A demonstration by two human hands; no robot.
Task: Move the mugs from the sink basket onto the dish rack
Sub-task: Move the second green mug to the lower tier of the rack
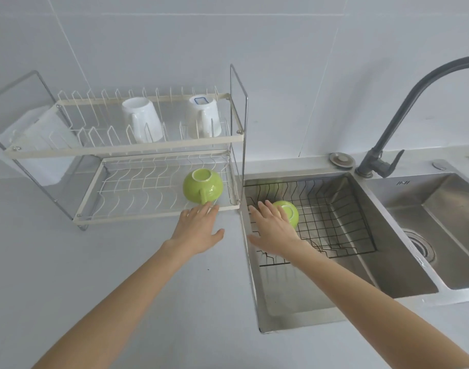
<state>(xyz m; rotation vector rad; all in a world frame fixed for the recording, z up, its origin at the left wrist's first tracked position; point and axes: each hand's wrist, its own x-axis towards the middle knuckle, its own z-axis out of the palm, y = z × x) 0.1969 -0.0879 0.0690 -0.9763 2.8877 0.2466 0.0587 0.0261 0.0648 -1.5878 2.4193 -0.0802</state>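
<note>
Your left hand (198,230) lies spread, palm down, at the centre of the frame, its fingertips at the front rail of the dish rack (158,217) and just below the handle of a green mug (203,185), holding nothing. That mug sits upside down on the rack's lower shelf, toward its right end. Your right hand (274,230) is also spread with fingers apart, reaching over the left edge of the sink (302,312); its fingers cover part of a second green mug (290,213), which lies upturned in the black wire sink basket (342,225). Whether the fingers actually touch it, you cannot tell.

On the rack's upper shelf, upper left of the frame, two white mugs (142,119) stand upside down between the wire prongs. The rack's upright metal end frame (238,129) rises right at the sink's left edge, between the basket and the shelves. A dark grey faucet (403,115) arches over the sink at upper right, and a white cloth (41,139) hangs at the rack's far left end.
</note>
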